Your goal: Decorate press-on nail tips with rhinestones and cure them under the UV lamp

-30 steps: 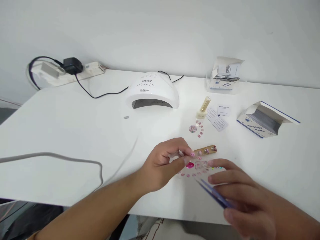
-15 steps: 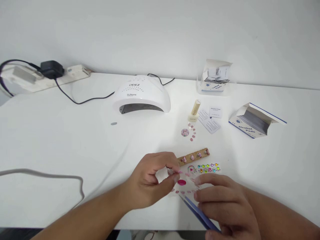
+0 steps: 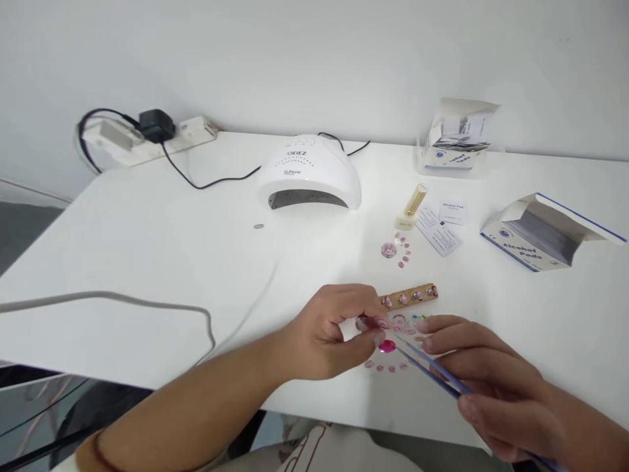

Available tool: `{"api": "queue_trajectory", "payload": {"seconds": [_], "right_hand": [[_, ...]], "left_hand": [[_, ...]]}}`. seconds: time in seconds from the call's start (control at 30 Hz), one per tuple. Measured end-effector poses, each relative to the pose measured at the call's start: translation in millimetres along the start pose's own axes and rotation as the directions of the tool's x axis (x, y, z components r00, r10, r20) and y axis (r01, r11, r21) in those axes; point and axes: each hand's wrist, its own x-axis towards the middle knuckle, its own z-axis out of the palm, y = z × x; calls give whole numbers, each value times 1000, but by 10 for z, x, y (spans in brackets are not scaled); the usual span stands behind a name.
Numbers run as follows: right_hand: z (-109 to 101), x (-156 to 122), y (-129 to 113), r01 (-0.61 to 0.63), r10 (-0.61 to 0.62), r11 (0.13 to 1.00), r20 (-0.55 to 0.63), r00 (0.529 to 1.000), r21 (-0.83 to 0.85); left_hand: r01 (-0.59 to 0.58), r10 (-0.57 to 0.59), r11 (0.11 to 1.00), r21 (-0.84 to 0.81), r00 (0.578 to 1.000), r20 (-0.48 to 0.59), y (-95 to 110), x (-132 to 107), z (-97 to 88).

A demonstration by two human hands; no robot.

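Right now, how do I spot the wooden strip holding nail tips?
Start at the white dome-shaped nail lamp. Come forward and right past the gold-capped bottle; the tan wooden strip lies beyond the left hand. Only it is a brown bar carrying a row of nail tips.

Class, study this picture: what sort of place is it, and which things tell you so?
Probably a nail-art work table: a white nail-curing lamp, a gold-capped polish bottle, a wooden strip of decorated false nails, and tweezers in the right hand.
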Motion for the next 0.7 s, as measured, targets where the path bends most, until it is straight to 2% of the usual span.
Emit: {"api": "queue_trajectory", "payload": {"seconds": [0.07,0.23,0.53,0.7], "right_hand": [[-90,4,56,49,-50,998,50,998,26],[-84,-29,138,85,-86,993,1,996,87],[-60,-206,209,59,-60,978,-3,998,198],[-66,-178,215,63,-67,981,20,998,182]], "left_hand": [[1,-2,1000,-9,1000,-11,-8,-8,2],[37,-39,996,-81,999,-14,-44,-33,24],[233,-236,961,-149,972,-5,-54,-33,21],[238,-240,961,-141,971,8,-75,-43,13]]}}
